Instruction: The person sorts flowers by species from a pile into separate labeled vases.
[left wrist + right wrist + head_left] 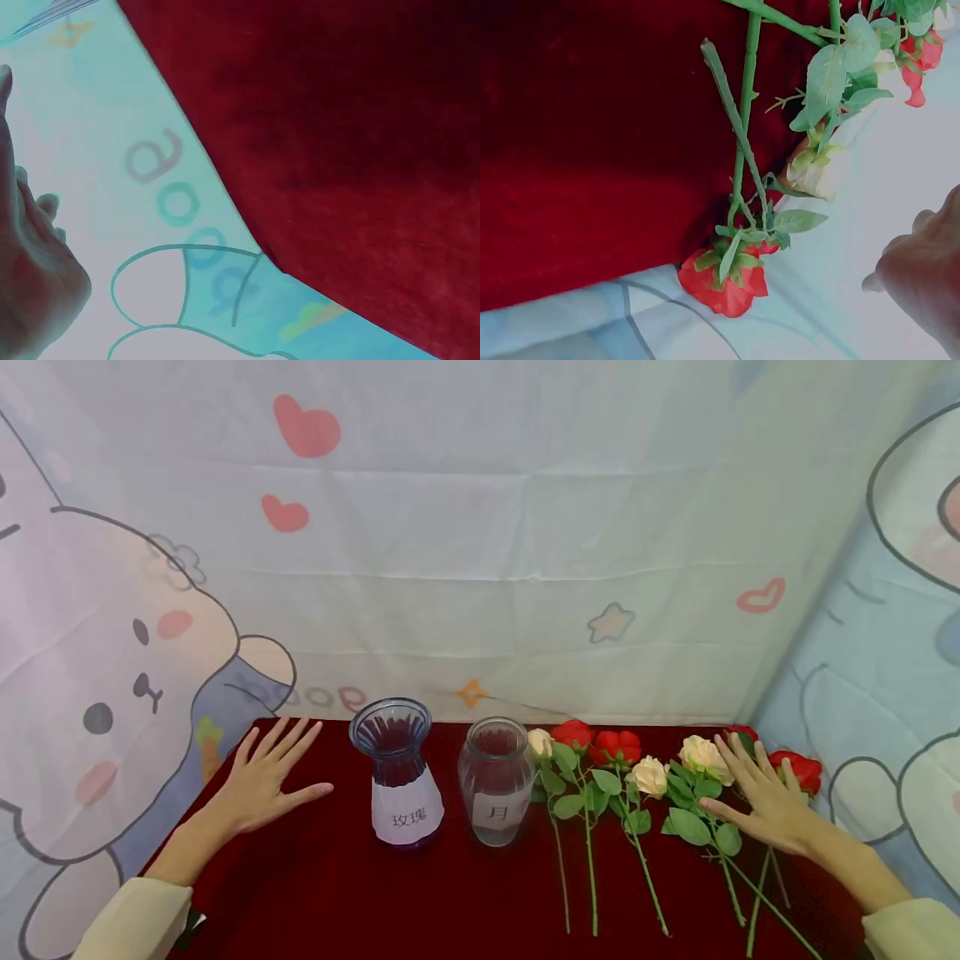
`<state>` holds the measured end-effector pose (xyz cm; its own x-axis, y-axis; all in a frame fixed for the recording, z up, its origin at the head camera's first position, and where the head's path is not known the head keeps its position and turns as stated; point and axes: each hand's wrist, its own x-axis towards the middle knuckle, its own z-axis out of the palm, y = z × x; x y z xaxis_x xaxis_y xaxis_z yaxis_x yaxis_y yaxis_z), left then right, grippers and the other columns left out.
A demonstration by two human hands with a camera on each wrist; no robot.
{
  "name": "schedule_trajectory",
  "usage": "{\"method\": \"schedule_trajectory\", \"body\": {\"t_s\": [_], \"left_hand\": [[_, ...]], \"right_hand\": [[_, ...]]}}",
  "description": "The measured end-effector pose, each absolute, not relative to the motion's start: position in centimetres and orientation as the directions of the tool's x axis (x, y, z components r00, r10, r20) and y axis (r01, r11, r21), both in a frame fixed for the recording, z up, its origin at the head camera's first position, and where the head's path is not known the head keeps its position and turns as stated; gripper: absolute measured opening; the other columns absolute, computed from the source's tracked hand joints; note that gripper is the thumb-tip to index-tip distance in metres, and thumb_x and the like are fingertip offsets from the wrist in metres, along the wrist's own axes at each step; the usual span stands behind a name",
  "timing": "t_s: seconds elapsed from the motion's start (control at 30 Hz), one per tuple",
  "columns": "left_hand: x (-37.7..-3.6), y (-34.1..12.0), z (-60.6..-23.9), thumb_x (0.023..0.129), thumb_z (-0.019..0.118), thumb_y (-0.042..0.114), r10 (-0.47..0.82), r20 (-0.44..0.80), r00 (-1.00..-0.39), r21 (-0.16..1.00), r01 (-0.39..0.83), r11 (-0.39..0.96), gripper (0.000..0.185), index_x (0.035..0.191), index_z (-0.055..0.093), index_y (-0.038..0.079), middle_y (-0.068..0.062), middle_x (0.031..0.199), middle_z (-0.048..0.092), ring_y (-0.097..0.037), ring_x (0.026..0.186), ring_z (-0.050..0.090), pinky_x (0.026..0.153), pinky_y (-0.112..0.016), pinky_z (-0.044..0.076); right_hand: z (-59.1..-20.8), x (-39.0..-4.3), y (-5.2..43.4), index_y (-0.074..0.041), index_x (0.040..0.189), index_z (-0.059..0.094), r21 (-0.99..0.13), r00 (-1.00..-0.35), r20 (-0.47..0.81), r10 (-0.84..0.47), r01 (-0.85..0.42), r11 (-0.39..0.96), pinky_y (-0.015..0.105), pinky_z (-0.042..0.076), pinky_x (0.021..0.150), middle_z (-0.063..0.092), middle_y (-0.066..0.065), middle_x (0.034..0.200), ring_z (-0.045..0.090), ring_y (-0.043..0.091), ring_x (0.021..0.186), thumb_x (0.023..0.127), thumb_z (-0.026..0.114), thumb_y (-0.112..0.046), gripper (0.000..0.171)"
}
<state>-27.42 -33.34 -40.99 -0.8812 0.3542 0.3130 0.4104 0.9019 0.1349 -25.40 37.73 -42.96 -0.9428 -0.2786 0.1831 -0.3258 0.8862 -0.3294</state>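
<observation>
My left hand is spread with straight fingers at the left of the red cloth, holding nothing. Nearest to it stands a bluish glass vase with a flared rim and a white paper label. To that vase's right is a clear glass vase, also labelled. My right hand, fingers spread, is over the rightmost flowers and partly hides them; it grips nothing. Beside it lie a cream rose and a red rose. The right wrist view shows a red rose at the cloth's edge, its stem crossing another.
More red roses and cream roses lie between the clear vase and my right hand, stems pointing toward me. A dark red cloth covers the table. Printed curtains rise behind it and at both sides.
</observation>
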Motion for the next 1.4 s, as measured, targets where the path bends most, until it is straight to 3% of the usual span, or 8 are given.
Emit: {"method": "schedule_trajectory", "body": {"t_s": [0.23, 0.37, 0.53, 0.73, 0.87, 0.97, 1.1, 1.4], "left_hand": [[-27.4, -32.5, -39.4, 0.094, 0.064, 0.053, 0.331, 0.296, -0.896, 0.266, 0.41, 0.872, 0.09, 0.165, 0.018, 0.023, -0.017, 0.167, 0.03, -0.041, 0.156, 0.017, 0.12, -0.069, 0.003], [-27.5, -31.7, -38.8, 0.097, 0.061, 0.049, 0.334, 0.29, -0.897, 0.331, 0.422, 0.844, 0.085, 0.165, 0.019, 0.021, -0.018, 0.167, 0.03, -0.044, 0.154, 0.021, 0.119, -0.07, 0.006], [-27.5, -30.4, -37.9, 0.101, 0.057, 0.041, 0.35, 0.304, -0.886, 0.419, 0.454, 0.786, 0.077, 0.165, 0.021, 0.02, -0.018, 0.167, 0.029, -0.046, 0.152, 0.025, 0.118, -0.07, 0.01], [-27.4, -28.9, -37.1, 0.102, 0.057, 0.03, 0.372, 0.328, -0.868, 0.555, 0.496, 0.668, 0.071, 0.164, 0.024, 0.016, -0.02, 0.163, 0.037, -0.047, 0.151, 0.028, 0.115, -0.076, 0.017], [-27.2, -27.9, -36.5, 0.103, 0.057, 0.03, 0.378, 0.316, -0.87, 0.617, 0.491, 0.615, 0.069, 0.163, 0.027, 0.015, -0.019, 0.158, 0.044, -0.044, 0.15, 0.031, 0.116, -0.075, 0.02], [-27.3, -27.2, -36.2, 0.102, 0.058, 0.03, 0.376, 0.331, -0.866, 0.63, 0.499, 0.595, 0.067, 0.161, 0.03, 0.015, -0.018, 0.154, 0.049, -0.042, 0.147, 0.037, 0.116, -0.073, 0.023], [-27.6, -26.6, -36.0, 0.101, 0.059, 0.029, 0.363, 0.349, -0.864, 0.638, 0.503, 0.583, 0.066, 0.16, 0.033, 0.015, -0.018, 0.151, 0.052, -0.038, 0.14, 0.044, 0.115, -0.066, 0.03], [-27.2, -26.0, -35.9, 0.098, 0.062, 0.034, 0.342, 0.326, -0.881, 0.662, 0.471, 0.583, 0.069, 0.159, 0.036, 0.016, -0.016, 0.152, 0.052, -0.035, 0.129, 0.051, 0.109, -0.063, 0.039]], "right_hand": [[-43.0, -25.7, 37.0, -0.02, 0.165, -0.009, -0.475, -0.939, 0.162, -0.303, -0.343, 0.81, 0.075, -0.014, 0.115, -0.006, 0.031, 0.167, -0.008, 0.06, 0.15, 0.104, 0.053, -0.041, 0.09], [-42.9, -25.9, 36.1, -0.026, 0.164, -0.012, -0.595, -0.937, 0.115, -0.331, -0.331, 0.733, 0.085, 0.001, 0.107, -0.01, 0.028, 0.168, -0.012, 0.06, 0.15, 0.106, 0.051, -0.036, 0.085], [-43.0, -26.1, 34.4, -0.025, 0.165, -0.008, -0.655, -0.923, 0.098, -0.372, -0.342, 0.674, 0.086, 0.024, 0.098, 0.0, 0.032, 0.168, 0.008, 0.065, 0.147, 0.108, 0.05, -0.031, 0.082], [-42.8, -27.1, 32.0, -0.013, 0.165, 0.011, -0.746, -0.917, 0.128, -0.377, -0.34, 0.573, 0.076, 0.036, 0.102, 0.026, 0.031, 0.163, 0.026, 0.057, 0.146, 0.108, 0.051, -0.027, 0.07], [-42.8, -28.1, 30.3, -0.004, 0.159, 0.029, -0.829, -0.919, 0.113, -0.377, -0.296, 0.474, 0.055, 0.048, 0.106, 0.04, 0.03, 0.155, 0.054, 0.017, 0.134, 0.11, 0.047, -0.029, 0.058], [-43.3, -29.0, 28.9, 0.004, 0.152, 0.04, -0.874, -0.913, 0.116, -0.391, -0.281, 0.398, 0.039, 0.055, 0.1, 0.051, 0.033, 0.144, 0.065, 0.001, 0.113, 0.11, 0.046, -0.028, 0.053], [-44.4, -30.1, 26.8, 0.01, 0.146, 0.046, -0.907, -0.904, 0.085, -0.42, -0.245, 0.344, 0.037, 0.059, 0.093, 0.061, 0.033, 0.133, 0.072, 0.016, 0.108, 0.11, 0.047, -0.025, 0.051], [-46.1, -30.9, 23.7, 0.02, 0.135, 0.051, -0.92, -0.94, -0.017, -0.34, -0.119, 0.374, 0.036, 0.062, 0.083, 0.068, 0.034, 0.12, 0.076, 0.017, 0.092, 0.106, 0.054, -0.013, 0.044]]}}
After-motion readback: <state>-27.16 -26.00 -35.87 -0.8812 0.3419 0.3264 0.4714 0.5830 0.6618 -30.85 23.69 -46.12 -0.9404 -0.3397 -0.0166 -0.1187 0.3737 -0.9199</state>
